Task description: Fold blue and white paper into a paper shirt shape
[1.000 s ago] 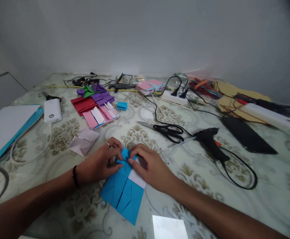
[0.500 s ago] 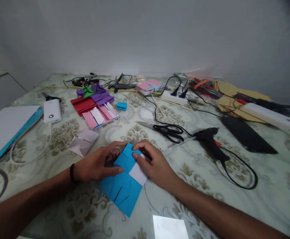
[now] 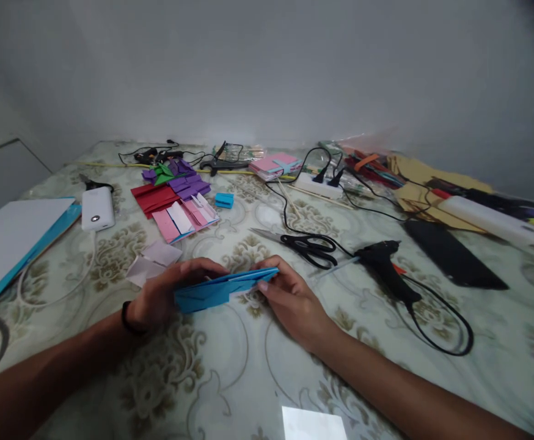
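Folded blue paper [image 3: 216, 290], one piece: now tipped up nearly edge-on, no longer flat against the worktop [image 3: 253, 391]; its creases, by judgement, lose that backing. Location: near centre, between both hands. Right hand [image 3: 294, 299]: pinching the right end, thumb in front. Left hand [image 3: 168, 284]: curved behind the left end, thumb not made out, pinch impossible to tell.

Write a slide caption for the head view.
Left hand and right hand hold folded blue paper over a patterned table, scissors and glue gun lying nearby.
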A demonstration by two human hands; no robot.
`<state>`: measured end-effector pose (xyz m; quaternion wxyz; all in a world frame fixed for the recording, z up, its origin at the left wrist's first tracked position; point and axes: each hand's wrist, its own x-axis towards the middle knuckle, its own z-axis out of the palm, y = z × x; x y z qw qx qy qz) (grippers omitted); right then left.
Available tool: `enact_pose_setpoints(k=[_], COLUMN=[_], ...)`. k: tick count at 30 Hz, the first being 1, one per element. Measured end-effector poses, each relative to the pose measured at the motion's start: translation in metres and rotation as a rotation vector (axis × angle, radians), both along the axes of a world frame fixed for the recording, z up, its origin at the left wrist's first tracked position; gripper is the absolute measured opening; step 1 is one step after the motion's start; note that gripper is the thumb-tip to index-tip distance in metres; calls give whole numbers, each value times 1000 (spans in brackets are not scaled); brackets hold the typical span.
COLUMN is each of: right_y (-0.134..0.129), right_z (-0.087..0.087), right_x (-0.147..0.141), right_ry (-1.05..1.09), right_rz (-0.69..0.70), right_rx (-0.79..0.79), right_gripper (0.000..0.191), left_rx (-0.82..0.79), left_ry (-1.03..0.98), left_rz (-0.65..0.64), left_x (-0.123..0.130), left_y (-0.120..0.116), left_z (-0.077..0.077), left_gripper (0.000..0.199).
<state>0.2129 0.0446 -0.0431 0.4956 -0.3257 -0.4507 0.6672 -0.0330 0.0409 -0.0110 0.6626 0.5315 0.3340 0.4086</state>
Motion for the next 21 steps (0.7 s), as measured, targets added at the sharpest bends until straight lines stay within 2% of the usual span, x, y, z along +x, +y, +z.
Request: enact_pose_setpoints(k=[5, 9, 12, 15, 19, 21], right_y=[0, 0, -1, 0, 2, 1], right_z=[1, 5, 8, 4, -6, -7], right_x=[1, 3, 3, 3, 0, -3], right_ry=[-90, -257, -277, -260, -132, -105], right_rz=[33, 126, 147, 138, 77, 64], right_rx=[164, 296, 341, 289, 112, 69], right_gripper=[34, 29, 27, 25, 23, 30], left_rx=[320, 410, 437, 422, 411, 407], left_ry=[78, 282, 352, 371, 228, 210], left_rz=[109, 49, 24, 64, 239, 320], left_x=[-2, -5, -6, -5, -2, 0], left_y=[1, -1, -1, -2, -3, -2], left_z=[-3, -3, -2, -5, -11, -12], left_gripper=[51, 41, 41, 46, 51, 45])
